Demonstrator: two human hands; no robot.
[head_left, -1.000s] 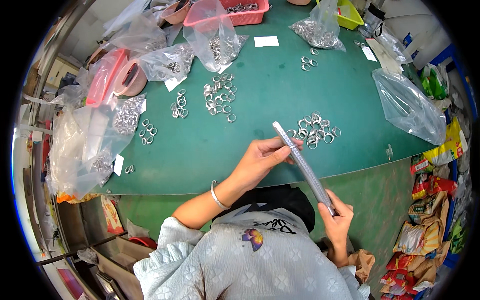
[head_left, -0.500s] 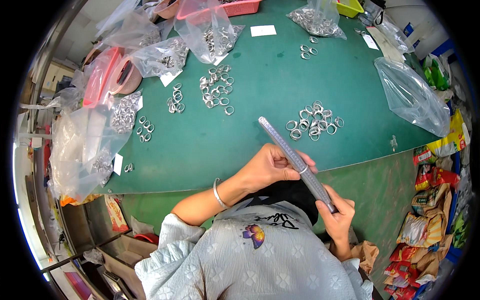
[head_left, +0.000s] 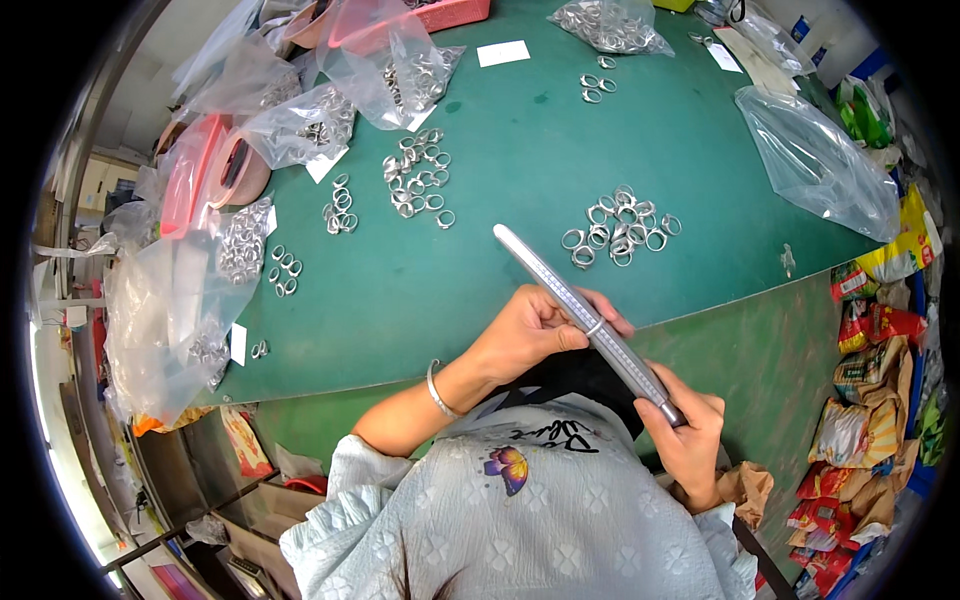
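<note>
My right hand (head_left: 688, 425) is wrapped around the dark handle end of a grey tapered ring mandrel (head_left: 625, 362) marked with a scale. The mandrel slants up and left, its narrow tip over the table's near part. A silver ring (head_left: 596, 327) encircles its shaft about midway. My left hand (head_left: 535, 325) is closed at that ring, thumb on the near side and fingers passing behind the shaft. Beyond the mandrel, a loose pile of silver rings (head_left: 622, 228) lies on the green table (head_left: 500, 150).
Smaller ring groups (head_left: 418, 175) lie further left. Clear bags of rings (head_left: 325, 125), a pink basket (head_left: 195, 175) and white paper slips (head_left: 503, 53) line the left and far sides. At right lie an unfilled clear bag (head_left: 815, 160) and, past the table edge, colourful packets (head_left: 870, 370).
The mandrel lies at a slightly flatter slant, and more of its handle end shows by my right hand. The ring is still around its shaft. The whole view has shifted a little.
</note>
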